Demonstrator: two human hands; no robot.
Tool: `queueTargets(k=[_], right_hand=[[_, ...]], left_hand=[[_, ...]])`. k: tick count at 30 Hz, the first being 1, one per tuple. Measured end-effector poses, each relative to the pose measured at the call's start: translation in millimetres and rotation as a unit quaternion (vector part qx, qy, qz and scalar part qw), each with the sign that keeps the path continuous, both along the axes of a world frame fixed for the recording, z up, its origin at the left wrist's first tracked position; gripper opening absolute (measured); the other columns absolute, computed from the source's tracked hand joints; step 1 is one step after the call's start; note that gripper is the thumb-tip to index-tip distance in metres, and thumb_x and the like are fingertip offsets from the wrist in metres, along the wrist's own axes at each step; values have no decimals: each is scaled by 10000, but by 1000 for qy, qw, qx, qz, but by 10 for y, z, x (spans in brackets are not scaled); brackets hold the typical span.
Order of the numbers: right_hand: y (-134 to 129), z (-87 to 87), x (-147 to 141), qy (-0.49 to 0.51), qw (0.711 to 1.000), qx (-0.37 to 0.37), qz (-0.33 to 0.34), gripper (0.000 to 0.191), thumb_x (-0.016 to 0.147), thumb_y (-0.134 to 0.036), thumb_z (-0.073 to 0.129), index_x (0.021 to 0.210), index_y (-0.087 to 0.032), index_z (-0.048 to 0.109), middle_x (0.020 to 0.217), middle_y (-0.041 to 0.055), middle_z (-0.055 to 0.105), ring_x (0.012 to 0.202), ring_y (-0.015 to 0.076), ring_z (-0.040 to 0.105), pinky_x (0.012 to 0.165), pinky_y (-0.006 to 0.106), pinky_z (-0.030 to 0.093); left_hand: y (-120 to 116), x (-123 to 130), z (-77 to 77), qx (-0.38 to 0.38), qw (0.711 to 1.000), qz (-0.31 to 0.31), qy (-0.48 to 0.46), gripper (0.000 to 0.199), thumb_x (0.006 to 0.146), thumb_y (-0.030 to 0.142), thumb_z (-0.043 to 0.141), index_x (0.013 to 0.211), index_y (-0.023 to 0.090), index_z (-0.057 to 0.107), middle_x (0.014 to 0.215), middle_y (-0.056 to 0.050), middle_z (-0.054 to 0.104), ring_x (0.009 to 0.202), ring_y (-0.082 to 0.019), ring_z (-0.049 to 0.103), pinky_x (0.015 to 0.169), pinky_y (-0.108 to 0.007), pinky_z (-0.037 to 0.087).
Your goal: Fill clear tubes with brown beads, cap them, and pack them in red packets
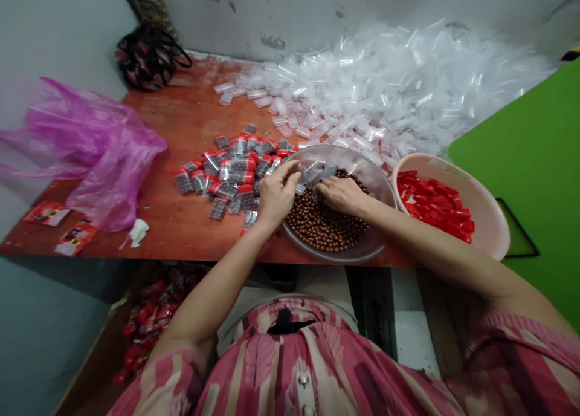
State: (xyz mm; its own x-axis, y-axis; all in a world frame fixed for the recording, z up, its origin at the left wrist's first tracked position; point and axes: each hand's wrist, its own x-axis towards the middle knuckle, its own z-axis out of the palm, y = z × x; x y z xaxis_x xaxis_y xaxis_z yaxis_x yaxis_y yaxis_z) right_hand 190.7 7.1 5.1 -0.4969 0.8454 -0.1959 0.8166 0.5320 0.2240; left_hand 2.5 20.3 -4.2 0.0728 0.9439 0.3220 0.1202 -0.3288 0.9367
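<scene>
A wide clear plastic bowl of small shiny brown beads stands at the table's front edge. Over its left rim, my left hand is closed with a small clear plastic case at its fingertips. My right hand reaches into the bowl, its fingers closed on another clear case just above the beads. More clear cases lie on the beads at the bowl's far side. Left of the bowl is a heap of filled cases with red caps, dark balls showing through their walls.
Behind the bowl spreads a large pile of clear empty cases. At right, a pink basket holds red caps beside a green panel. A purple plastic bag, red cards and a dark floral bag lie left.
</scene>
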Motion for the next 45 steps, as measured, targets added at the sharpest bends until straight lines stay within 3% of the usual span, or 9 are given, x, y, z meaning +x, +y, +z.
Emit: queueTargets(k=[7,11,16,19,24,29,35,41,45], right_hand=[[-81,77,164,-30,999,3,-38,246,850,-143,499,1063,-109,616,1068,182,626,948,278,598,692,338,438],[-152,1,40,-45,999,-14,19,266,871,-69,410,984,-108,647,1036,191,635,947,269,589,680,330,439],[-112,-96,-152,116,986,-116,-18,326,755,-190,641,1070,-106,620,1074,140,651,937,237,614,770,319,477],[-128,-31,-91,320,922,-178,-122,410,712,-249,699,1101,-143,625,1020,68,684,928,216,630,836,345,483],[-297,170,48,585,736,-268,-208,498,616,-304,781,1076,-169,646,979,27,692,906,195,641,878,375,487],[-436,291,107,666,667,-259,-212,491,623,-310,806,1067,-185,638,1043,56,696,949,204,647,857,379,517],[-530,323,230,682,686,-197,-163,523,681,-334,792,1153,-209,603,1016,51,703,911,190,666,801,343,546],[-610,425,318,555,822,-91,-92,341,817,-331,662,1130,-196,654,1072,64,703,982,203,648,886,343,490],[-624,456,297,486,867,-90,-64,259,813,-264,643,1056,-173,639,984,51,705,885,174,643,813,297,481]], left_hand=[[-24,-8,56,6,1000,0,10,231,839,188,568,1032,176,695,1022,-45,745,957,-168,689,882,-279,515],[-24,-10,59,14,1000,5,23,234,843,183,561,1031,176,700,1016,-43,746,947,-165,689,872,-267,509],[-35,-14,74,20,999,14,47,240,844,171,552,1029,167,705,1035,-59,743,957,-179,689,876,-280,503],[-34,-15,84,16,998,12,60,244,849,173,545,1031,181,707,1050,-52,740,968,-183,686,885,-287,500],[-45,-12,114,28,996,-3,83,269,848,174,534,1053,171,707,1059,-65,737,986,-189,680,906,-290,495],[-178,34,143,-28,985,-162,56,359,804,228,614,1155,179,672,1164,-80,701,1074,-223,655,967,-333,480],[-282,130,95,-67,968,-242,-17,305,816,269,606,1082,159,705,1116,-73,718,1050,-231,657,956,-350,482],[-255,146,53,-73,961,-267,-11,284,780,286,639,1026,176,730,1065,-58,734,1010,-228,666,939,-335,486],[-274,125,78,-42,956,-285,54,295,798,285,602,1048,187,724,1056,-60,735,1000,-230,661,934,-349,481]])
